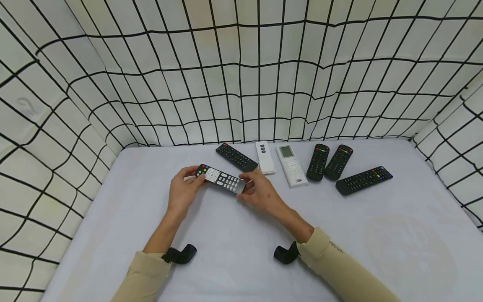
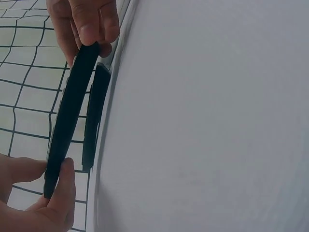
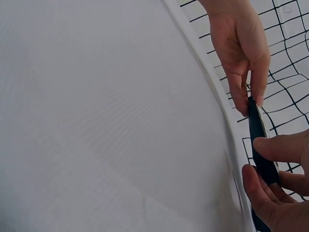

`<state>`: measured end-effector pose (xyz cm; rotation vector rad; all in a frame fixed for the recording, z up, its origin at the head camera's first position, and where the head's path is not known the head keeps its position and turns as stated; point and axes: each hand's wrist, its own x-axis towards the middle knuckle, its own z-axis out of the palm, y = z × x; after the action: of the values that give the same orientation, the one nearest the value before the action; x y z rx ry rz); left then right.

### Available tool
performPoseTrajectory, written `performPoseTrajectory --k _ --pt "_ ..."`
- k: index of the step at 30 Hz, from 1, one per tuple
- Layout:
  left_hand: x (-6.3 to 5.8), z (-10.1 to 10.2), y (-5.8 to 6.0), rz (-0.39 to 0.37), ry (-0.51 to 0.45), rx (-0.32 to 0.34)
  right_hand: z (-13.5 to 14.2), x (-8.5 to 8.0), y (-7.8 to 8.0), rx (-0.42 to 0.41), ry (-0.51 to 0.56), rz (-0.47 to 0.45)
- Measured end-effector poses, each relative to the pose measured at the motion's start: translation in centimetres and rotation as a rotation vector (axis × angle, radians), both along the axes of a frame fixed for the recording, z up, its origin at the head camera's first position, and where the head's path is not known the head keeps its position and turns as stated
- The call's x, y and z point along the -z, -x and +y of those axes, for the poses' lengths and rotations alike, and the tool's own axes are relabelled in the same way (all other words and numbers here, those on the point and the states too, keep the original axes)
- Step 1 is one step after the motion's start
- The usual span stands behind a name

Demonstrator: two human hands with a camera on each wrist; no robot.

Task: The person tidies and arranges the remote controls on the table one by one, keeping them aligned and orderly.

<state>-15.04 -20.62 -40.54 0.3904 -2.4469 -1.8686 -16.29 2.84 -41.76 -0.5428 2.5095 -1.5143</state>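
Both hands hold one remote control [image 1: 222, 179], black with a silver keypad, above the table and tilted in the head view. Thumb and fingers of the left hand [image 1: 182, 191] pinch its end with the coloured buttons. At the other end, the right hand [image 1: 262, 193] grips the remote between thumb and fingers. From the side, the left wrist view shows the remote's dark edge [image 2: 72, 116] between the two hands. The right wrist view also has its dark back [image 3: 258, 130] in both grips. Just behind the held remote lies a black remote [image 1: 235, 157], partly covered by the right hand.
To the right along the back lie a slim white remote [image 1: 266, 157], a white remote with a screen [image 1: 292, 165], two similar black remotes [image 1: 318, 162] [image 1: 338, 162] and a longer black remote [image 1: 364, 180]. Black netting [image 1: 249, 79] over white walls surrounds the white table [image 1: 241, 260].
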Motion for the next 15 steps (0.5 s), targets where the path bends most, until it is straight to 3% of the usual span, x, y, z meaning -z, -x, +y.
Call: performPoseTrajectory --k 7,15 --pt "0.01 0.04 0.13 0.022 -0.107 -0.049 -0.34 -0.28 -0.45 0.020 0.026 -0.055" --pt "0.07 -0.12 0.29 0.028 -0.170 -0.086 -0.71 -0.25 -1.01 -0.027 0.065 -0.110"
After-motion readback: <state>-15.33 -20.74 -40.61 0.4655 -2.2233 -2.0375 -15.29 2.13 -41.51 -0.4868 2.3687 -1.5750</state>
